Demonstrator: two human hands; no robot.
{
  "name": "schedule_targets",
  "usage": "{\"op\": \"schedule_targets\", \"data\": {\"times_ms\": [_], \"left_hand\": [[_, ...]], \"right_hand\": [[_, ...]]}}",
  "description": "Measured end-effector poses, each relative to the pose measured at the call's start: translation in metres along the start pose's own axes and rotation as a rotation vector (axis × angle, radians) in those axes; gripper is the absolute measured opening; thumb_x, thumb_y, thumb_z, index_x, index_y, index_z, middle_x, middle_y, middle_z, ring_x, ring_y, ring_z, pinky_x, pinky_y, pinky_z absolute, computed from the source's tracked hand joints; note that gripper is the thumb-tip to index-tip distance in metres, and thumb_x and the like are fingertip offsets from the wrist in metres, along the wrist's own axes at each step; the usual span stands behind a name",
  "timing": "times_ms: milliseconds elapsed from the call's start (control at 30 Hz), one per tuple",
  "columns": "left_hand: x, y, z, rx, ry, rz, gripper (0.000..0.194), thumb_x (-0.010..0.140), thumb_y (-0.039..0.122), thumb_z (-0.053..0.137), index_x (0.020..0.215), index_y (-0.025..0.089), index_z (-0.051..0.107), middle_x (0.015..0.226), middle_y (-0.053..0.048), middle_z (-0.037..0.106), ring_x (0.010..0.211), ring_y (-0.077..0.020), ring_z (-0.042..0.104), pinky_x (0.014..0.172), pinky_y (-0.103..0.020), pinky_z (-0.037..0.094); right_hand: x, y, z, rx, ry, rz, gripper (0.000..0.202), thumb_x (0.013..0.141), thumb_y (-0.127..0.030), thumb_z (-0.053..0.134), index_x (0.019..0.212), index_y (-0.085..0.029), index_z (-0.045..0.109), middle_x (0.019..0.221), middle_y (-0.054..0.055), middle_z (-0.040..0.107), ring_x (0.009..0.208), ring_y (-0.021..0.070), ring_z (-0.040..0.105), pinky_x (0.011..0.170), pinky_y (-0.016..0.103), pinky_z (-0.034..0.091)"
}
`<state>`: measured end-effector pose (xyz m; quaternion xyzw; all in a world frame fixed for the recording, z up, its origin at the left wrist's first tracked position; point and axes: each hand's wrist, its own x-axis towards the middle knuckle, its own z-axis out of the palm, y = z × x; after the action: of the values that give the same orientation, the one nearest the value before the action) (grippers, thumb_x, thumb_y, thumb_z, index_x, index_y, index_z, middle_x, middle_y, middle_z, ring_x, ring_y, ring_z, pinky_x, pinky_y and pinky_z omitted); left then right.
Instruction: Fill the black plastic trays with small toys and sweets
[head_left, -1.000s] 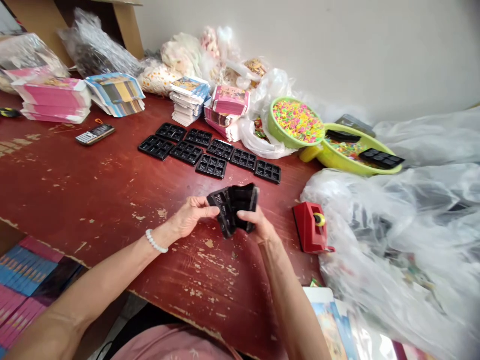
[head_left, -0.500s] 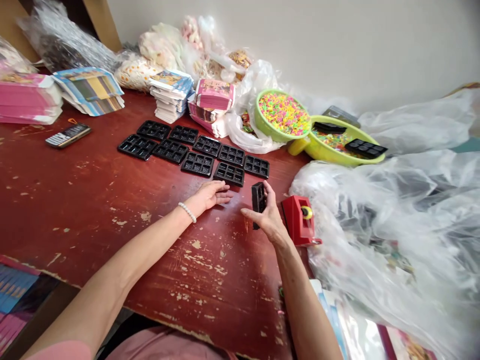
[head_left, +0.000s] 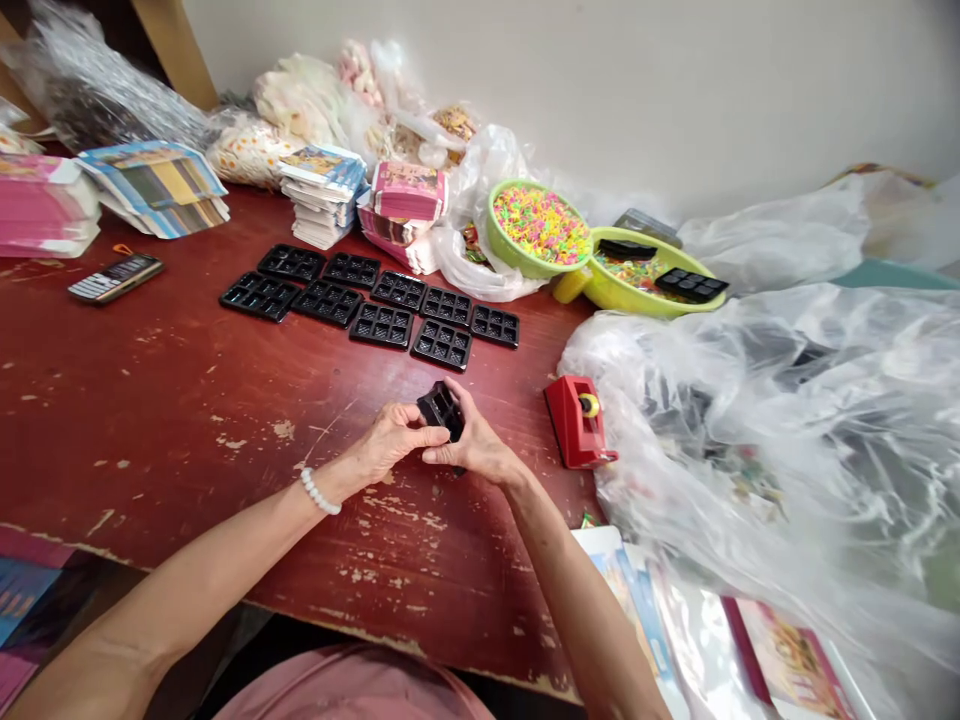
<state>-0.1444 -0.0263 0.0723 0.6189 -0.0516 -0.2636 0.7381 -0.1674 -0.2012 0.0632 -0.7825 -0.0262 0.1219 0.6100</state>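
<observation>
Between both hands, above the worn red table (head_left: 247,420), is a small black plastic tray (head_left: 441,406) with square compartments, held tilted. It looks thick, and I cannot tell whether it is a single tray or several nested. My left hand (head_left: 390,437), with a white bead bracelet on its wrist, pinches the tray's left edge between thumb and fingers. My right hand (head_left: 478,440) wraps round its right side, thumb in front and fingers behind. Beyond the hands, several like black trays (head_left: 381,325) lie flat in two uneven rows.
A red tape dispenser (head_left: 579,422) stands right of the hands, beside large clear plastic bags (head_left: 750,420). Behind are a green bowl of colourful small pieces (head_left: 540,225) and a yellow-green bowl (head_left: 637,290) with black trays. Stacks of printed cards (head_left: 322,190) and a keypad phone (head_left: 116,277) are left.
My right hand has brought the black tray left and tilted it. My left hand has drawn back from near the rows and closed on the tray. The view has shifted slightly right.
</observation>
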Motion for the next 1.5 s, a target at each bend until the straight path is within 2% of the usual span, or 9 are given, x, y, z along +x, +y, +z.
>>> {"op": "schedule_targets", "data": {"times_ms": [133, 433, 567, 700, 867, 1067, 1233, 1367, 1500], "left_hand": [[-0.004, 0.007, 0.002, -0.053, -0.021, 0.056, 0.030, 0.060, 0.037, 0.089, 0.061, 0.014, 0.071, 0.063, -0.003, 0.065, 0.061, -0.0140, 0.052, 0.061, -0.027, 0.042], [0.009, -0.002, 0.020, 0.102, 0.006, 0.138, 0.023, 0.073, 0.037, 0.085, 0.081, 0.016, 0.082, 0.072, -0.002, 0.069, 0.068, -0.0171, 0.060, 0.067, -0.028, 0.047], [0.012, -0.001, 0.023, 0.014, 0.006, 0.086, 0.025, 0.066, 0.037, 0.089, 0.075, 0.015, 0.081, 0.069, -0.003, 0.071, 0.062, -0.0166, 0.059, 0.061, -0.027, 0.048], [0.015, 0.000, 0.011, -0.119, 0.051, 0.077, 0.030, 0.063, 0.036, 0.094, 0.083, 0.016, 0.084, 0.083, -0.006, 0.078, 0.071, -0.0186, 0.066, 0.074, -0.031, 0.055], [0.016, -0.007, -0.010, -0.191, 0.081, 0.003, 0.039, 0.066, 0.038, 0.096, 0.096, 0.017, 0.083, 0.100, -0.011, 0.080, 0.085, -0.0220, 0.073, 0.083, -0.036, 0.060], [0.006, -0.022, -0.007, -0.207, 0.080, -0.127, 0.044, 0.065, 0.044, 0.097, 0.094, 0.014, 0.081, 0.094, -0.013, 0.080, 0.072, -0.0203, 0.074, 0.070, -0.031, 0.060], [0.000, -0.027, 0.001, -0.291, 0.088, -0.114, 0.042, 0.061, 0.040, 0.100, 0.086, 0.013, 0.081, 0.089, -0.012, 0.079, 0.073, -0.0210, 0.073, 0.074, -0.034, 0.062], [-0.003, -0.028, 0.013, -0.314, 0.062, -0.047, 0.034, 0.061, 0.035, 0.098, 0.085, 0.015, 0.083, 0.087, -0.009, 0.079, 0.075, -0.0205, 0.070, 0.076, -0.033, 0.060], [-0.008, -0.026, 0.023, -0.255, 0.048, -0.006, 0.031, 0.060, 0.035, 0.097, 0.082, 0.017, 0.083, 0.082, -0.006, 0.078, 0.070, -0.0176, 0.066, 0.067, -0.028, 0.056]], "right_hand": [[-0.002, -0.005, -0.006, 0.220, -0.099, -0.068, 0.133, 0.053, -0.050, 0.099, 0.162, -0.028, 0.027, 0.157, 0.013, 0.044, 0.144, 0.0319, 0.045, 0.122, 0.049, 0.038], [-0.006, -0.008, -0.019, -0.608, 0.276, -0.098, 0.128, 0.064, -0.041, 0.089, 0.167, -0.029, 0.015, 0.151, 0.021, 0.041, 0.138, 0.0448, 0.045, 0.110, 0.071, 0.040], [-0.008, -0.005, -0.028, -0.351, 0.131, -0.103, 0.136, 0.057, -0.053, 0.094, 0.166, -0.027, 0.017, 0.155, 0.018, 0.040, 0.145, 0.0393, 0.041, 0.119, 0.062, 0.036], [-0.003, 0.002, -0.056, -0.055, 0.055, -0.080, 0.116, 0.069, -0.048, 0.084, 0.163, -0.021, 0.021, 0.155, 0.015, 0.047, 0.141, 0.0320, 0.049, 0.120, 0.051, 0.040], [0.026, 0.009, -0.106, -0.699, 0.347, 0.025, 0.123, 0.057, -0.030, 0.090, 0.163, -0.024, 0.029, 0.158, 0.019, 0.042, 0.140, 0.0489, 0.042, 0.113, 0.074, 0.032], [0.066, 0.012, -0.141, -0.949, 0.192, 0.036, 0.140, 0.036, -0.026, 0.102, 0.160, -0.031, 0.037, 0.163, 0.016, 0.038, 0.142, 0.0558, 0.035, 0.111, 0.081, 0.026], [0.040, 0.007, -0.114, -0.529, 0.027, -0.102, 0.116, 0.068, -0.065, 0.087, 0.163, -0.029, 0.030, 0.168, 0.015, 0.031, 0.152, 0.0442, 0.031, 0.121, 0.069, 0.029], [-0.001, 0.007, -0.057, -0.378, -0.166, -0.188, 0.145, 0.057, -0.073, 0.090, 0.168, -0.024, 0.011, 0.168, 0.020, 0.024, 0.154, 0.0402, 0.029, 0.125, 0.063, 0.028], [-0.023, 0.012, -0.021, -0.379, -0.008, -0.167, 0.145, 0.061, -0.066, 0.092, 0.168, -0.022, 0.005, 0.165, 0.022, 0.025, 0.154, 0.0387, 0.027, 0.125, 0.061, 0.029]]}}
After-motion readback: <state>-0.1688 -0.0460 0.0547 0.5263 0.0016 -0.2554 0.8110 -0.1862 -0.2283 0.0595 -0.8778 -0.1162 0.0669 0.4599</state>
